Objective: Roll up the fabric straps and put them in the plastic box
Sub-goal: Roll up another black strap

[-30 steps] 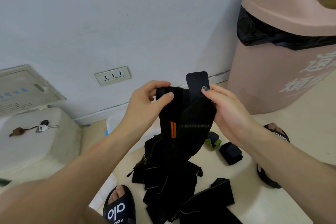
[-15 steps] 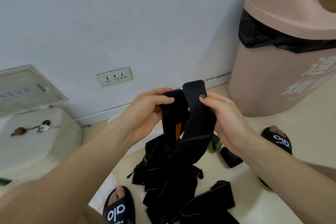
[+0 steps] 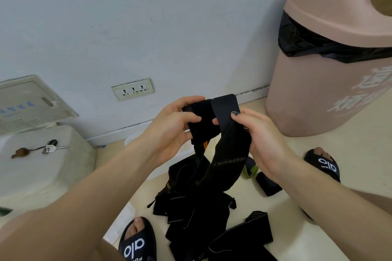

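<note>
A long black fabric strap (image 3: pixel 228 164) with gold lettering and orange stripes hangs in the air between both hands. My left hand (image 3: pixel 172 128) grips its folded end, thumb laid over the top. My right hand (image 3: pixel 257 140) pinches the other part just under its flat tab end. The strap's loop sags down to a pile of black straps (image 3: pixel 191 214) on the floor. Two rolled straps (image 3: pixel 268 183) lie on the floor under my right hand. A clear plastic box (image 3: pixel 135 139) shows only as a pale rim behind my left forearm.
A pink waste bin (image 3: pixel 331 82) with a black liner stands at the right against the wall. At the left, keys (image 3: pixel 49 148) lie on a white plastic unit (image 3: pixel 38 171). My feet in black slides (image 3: pixel 137 243) flank the pile.
Both hands have come down and closer together with the strap. My left hand has folded more of the strap's end under its thumb, and the hanging loop is shorter.
</note>
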### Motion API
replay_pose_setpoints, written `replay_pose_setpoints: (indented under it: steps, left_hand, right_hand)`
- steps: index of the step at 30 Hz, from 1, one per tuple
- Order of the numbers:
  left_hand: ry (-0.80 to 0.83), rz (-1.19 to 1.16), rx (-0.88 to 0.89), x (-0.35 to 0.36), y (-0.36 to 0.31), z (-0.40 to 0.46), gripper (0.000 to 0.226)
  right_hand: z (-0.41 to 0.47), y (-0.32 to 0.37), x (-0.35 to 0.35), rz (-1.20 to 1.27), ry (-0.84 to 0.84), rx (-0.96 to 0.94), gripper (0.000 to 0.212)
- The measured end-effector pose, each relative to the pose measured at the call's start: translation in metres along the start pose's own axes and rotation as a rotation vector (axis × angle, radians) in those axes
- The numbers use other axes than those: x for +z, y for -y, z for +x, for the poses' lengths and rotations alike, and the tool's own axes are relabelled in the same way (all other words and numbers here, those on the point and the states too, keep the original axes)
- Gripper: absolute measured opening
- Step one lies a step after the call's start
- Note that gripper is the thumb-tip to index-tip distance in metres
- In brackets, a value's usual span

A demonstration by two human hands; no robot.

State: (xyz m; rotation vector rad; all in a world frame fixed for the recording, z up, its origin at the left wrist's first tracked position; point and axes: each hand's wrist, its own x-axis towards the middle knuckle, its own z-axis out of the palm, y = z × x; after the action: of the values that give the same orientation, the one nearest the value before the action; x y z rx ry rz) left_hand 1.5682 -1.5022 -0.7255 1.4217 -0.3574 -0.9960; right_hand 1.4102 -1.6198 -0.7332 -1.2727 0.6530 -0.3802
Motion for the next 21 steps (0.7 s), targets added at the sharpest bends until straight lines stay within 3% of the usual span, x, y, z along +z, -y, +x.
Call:
replay_pose_setpoints:
  steps: [6, 11, 21]
  left_hand:
    - [-0.029, 0.186, 0.218, 0.012, 0.001, -0.007, 0.054]
    - [-0.026, 0.286, 0.321, 0.015, 0.003, -0.007, 0.057]
    - [-0.004, 0.171, 0.299, 0.02, -0.001, -0.011, 0.054]
  right_hand:
    - [0.001, -0.002, 0.005, -0.062, -0.002, -0.025, 0.037]
    - [0.005, -0.002, 0.01, -0.033, 0.005, -0.052, 0.031]
    - [0.011, 0.0, 0.018, -0.014, 0.008, -0.078, 0.037]
